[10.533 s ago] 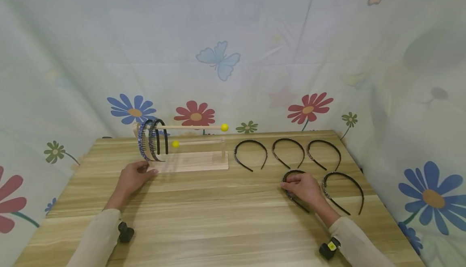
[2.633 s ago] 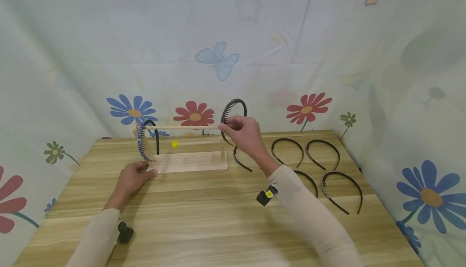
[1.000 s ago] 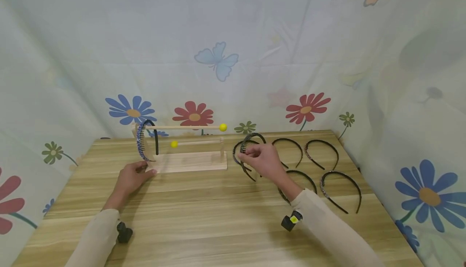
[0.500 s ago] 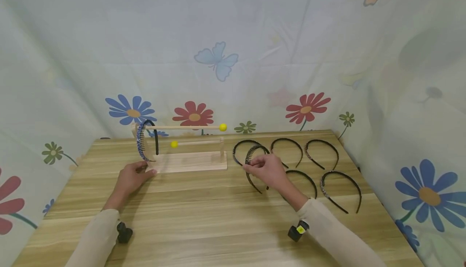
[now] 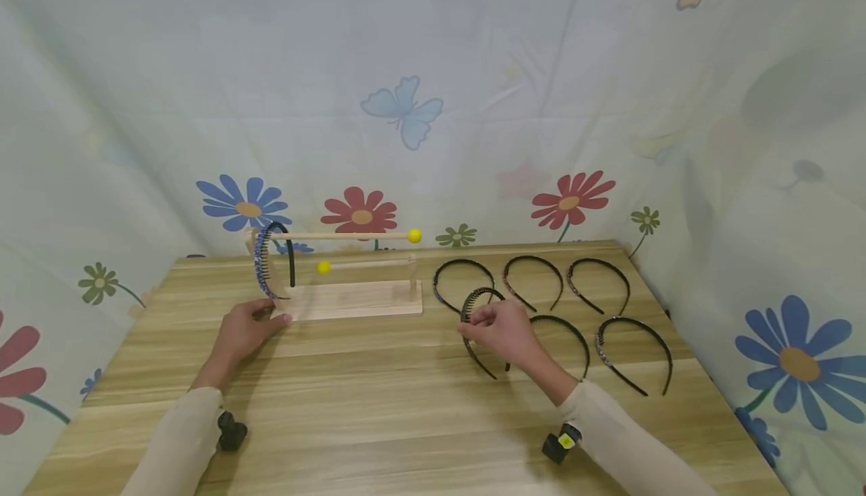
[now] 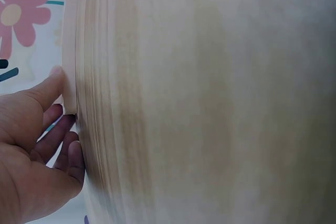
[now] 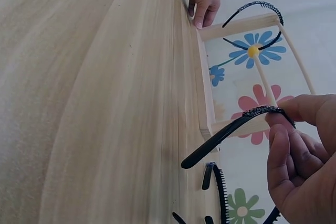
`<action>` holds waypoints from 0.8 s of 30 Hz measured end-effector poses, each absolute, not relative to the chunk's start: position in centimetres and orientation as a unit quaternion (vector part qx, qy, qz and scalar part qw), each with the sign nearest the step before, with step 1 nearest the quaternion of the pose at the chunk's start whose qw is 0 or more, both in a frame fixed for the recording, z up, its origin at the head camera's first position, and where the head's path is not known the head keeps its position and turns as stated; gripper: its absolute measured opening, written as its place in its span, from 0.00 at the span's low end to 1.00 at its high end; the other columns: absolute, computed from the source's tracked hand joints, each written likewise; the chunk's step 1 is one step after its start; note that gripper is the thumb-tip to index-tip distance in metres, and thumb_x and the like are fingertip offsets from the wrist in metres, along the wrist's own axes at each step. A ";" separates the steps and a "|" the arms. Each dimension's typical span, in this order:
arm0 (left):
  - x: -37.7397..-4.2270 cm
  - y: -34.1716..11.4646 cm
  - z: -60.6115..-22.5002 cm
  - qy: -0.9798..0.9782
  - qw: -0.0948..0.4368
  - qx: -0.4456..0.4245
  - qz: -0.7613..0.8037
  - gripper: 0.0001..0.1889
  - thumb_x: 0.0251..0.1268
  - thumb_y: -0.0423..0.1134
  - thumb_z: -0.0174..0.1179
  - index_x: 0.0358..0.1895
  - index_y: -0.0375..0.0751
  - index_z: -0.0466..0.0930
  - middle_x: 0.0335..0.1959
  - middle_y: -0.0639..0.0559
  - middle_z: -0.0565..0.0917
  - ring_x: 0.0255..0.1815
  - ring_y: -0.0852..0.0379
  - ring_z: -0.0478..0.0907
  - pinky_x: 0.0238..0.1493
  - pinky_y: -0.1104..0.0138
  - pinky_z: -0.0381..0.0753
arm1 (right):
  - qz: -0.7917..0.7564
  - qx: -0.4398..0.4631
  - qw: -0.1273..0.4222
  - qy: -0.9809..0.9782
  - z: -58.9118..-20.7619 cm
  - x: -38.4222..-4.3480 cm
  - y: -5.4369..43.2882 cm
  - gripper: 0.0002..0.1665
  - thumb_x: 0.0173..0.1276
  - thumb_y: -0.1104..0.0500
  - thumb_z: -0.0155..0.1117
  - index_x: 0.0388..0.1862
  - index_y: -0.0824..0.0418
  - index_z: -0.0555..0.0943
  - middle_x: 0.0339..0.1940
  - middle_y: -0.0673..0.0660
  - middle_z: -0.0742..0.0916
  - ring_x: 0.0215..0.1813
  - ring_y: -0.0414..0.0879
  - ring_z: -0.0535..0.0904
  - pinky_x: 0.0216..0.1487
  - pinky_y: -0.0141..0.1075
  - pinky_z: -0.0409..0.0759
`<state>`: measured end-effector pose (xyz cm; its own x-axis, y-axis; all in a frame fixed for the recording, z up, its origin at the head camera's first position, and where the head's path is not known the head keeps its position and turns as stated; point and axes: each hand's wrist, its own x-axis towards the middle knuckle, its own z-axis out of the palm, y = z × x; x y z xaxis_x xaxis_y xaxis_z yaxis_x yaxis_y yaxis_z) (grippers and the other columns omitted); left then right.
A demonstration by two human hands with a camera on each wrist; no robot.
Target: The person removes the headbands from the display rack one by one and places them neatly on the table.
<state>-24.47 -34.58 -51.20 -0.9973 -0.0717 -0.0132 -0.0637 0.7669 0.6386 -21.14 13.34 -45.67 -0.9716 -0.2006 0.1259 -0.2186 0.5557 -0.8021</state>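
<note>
My left hand (image 5: 246, 334) grips the near left corner of a pale wooden headband rack (image 5: 352, 302), thumb on its base board in the left wrist view. On the rack's upper rod, at the left end, hangs a headband with blue stones (image 5: 260, 264) and black comb teeth. Thumb and fingers of my right hand (image 5: 509, 332) pinch a black toothed headband (image 7: 223, 136) with sparkly stones along its side. It is held tilted, tips down, low over the table to the right of the rack. My right fingers hide part of its band.
Three black headbands lie in a back row: one behind my right hand (image 5: 436, 285), a middle one (image 5: 534, 258) and a right one (image 5: 599, 261). Two more, one (image 5: 575, 333) partly behind my hand and one (image 5: 670, 361), lie nearer. Yellow balls cap the rods (image 5: 415, 236).
The rack held two headbands at first and now holds one. My right hand drew the other off past the rod's yellow ball, then brought it right and down towards the table. My left hand stayed.
</note>
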 end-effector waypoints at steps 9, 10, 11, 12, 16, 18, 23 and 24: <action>-24.5 -34.7 -51.0 -0.939 0.006 0.037 -0.342 0.38 0.71 0.55 0.65 0.69 0.25 0.71 0.67 0.26 0.74 0.69 0.27 0.70 0.68 0.37 0.70 | 0.458 0.096 -0.018 -0.884 -46.1 -20.5 13.1 0.11 0.61 0.53 0.79 0.25 0.57 0.88 0.24 0.48 0.88 0.26 0.41 0.82 0.24 0.34 0.77; -24.5 -34.6 -50.9 -0.939 0.007 0.036 -0.342 0.38 0.70 0.55 0.65 0.69 0.25 0.71 0.67 0.26 0.74 0.69 0.27 0.70 0.68 0.37 0.70 | 0.457 0.095 -0.019 -0.884 -46.2 -20.5 13.1 0.11 0.60 0.53 0.79 0.25 0.57 0.88 0.24 0.48 0.88 0.25 0.41 0.81 0.24 0.34 0.76; -24.5 -34.6 -50.9 -0.939 0.008 0.036 -0.342 0.38 0.70 0.55 0.65 0.69 0.26 0.71 0.67 0.26 0.74 0.69 0.27 0.70 0.68 0.37 0.70 | 0.456 0.093 -0.020 -0.885 -46.3 -20.5 13.0 0.11 0.60 0.53 0.79 0.24 0.57 0.88 0.23 0.48 0.88 0.24 0.41 0.81 0.23 0.33 0.76; -24.4 -34.6 -50.9 -0.939 0.010 0.034 -0.341 0.38 0.70 0.56 0.65 0.69 0.26 0.71 0.66 0.26 0.74 0.68 0.27 0.70 0.67 0.37 0.70 | 0.455 0.093 -0.019 -0.885 -46.4 -20.5 12.9 0.11 0.61 0.53 0.79 0.24 0.56 0.88 0.22 0.48 0.88 0.24 0.41 0.80 0.23 0.33 0.75; -24.4 -34.6 -51.0 -0.939 0.016 0.028 -0.343 0.37 0.70 0.54 0.66 0.68 0.25 0.72 0.66 0.26 0.75 0.68 0.27 0.71 0.67 0.38 0.71 | 0.456 0.089 -0.026 -0.885 -46.7 -20.5 12.7 0.12 0.61 0.54 0.79 0.22 0.56 0.87 0.20 0.48 0.87 0.21 0.41 0.77 0.22 0.32 0.72; -24.4 -34.6 -51.1 -0.939 0.017 0.026 -0.343 0.37 0.70 0.54 0.66 0.68 0.25 0.72 0.66 0.26 0.75 0.67 0.27 0.72 0.66 0.38 0.72 | 0.459 0.085 -0.032 -0.884 -46.9 -20.5 12.6 0.12 0.61 0.54 0.78 0.22 0.56 0.87 0.19 0.48 0.87 0.21 0.40 0.76 0.23 0.32 0.72; -24.5 -34.7 -51.2 -0.938 0.015 0.032 -0.344 0.37 0.70 0.54 0.66 0.68 0.25 0.72 0.66 0.26 0.75 0.68 0.27 0.71 0.67 0.38 0.71 | 0.475 0.076 -0.042 -0.876 -47.5 -20.6 12.3 0.11 0.62 0.54 0.78 0.24 0.57 0.88 0.21 0.48 0.88 0.24 0.42 0.81 0.26 0.33 0.77; -24.5 -34.7 -51.2 -0.939 0.015 0.033 -0.343 0.37 0.70 0.54 0.66 0.68 0.25 0.72 0.66 0.26 0.75 0.68 0.28 0.71 0.67 0.38 0.71 | 0.479 0.074 -0.043 -0.874 -47.6 -20.5 12.2 0.11 0.63 0.54 0.78 0.25 0.57 0.89 0.22 0.48 0.88 0.25 0.43 0.83 0.26 0.34 0.78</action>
